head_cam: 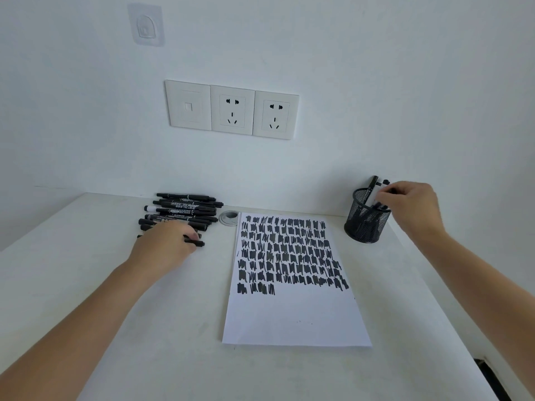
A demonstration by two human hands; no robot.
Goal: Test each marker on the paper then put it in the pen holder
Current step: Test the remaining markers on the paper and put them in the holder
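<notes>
Nearest, one paper sheet (292, 314) lies centre-frame, upper half black with scribbles. Mid-left, the left hand (165, 244) grips one black marker (196, 242) beside a pile (182, 209) of roughly ten — at right, the right hand (411, 209) pinches a second marker (379, 205) at the mouth of the one mesh pen holder (363, 227).

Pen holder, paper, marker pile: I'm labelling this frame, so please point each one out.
pen holder (364, 227), head view, front of its mesh wall.
paper (295, 316), head view, blank lower part.
marker pile (185, 211), head view, a marker barrel mid-pile.
</notes>
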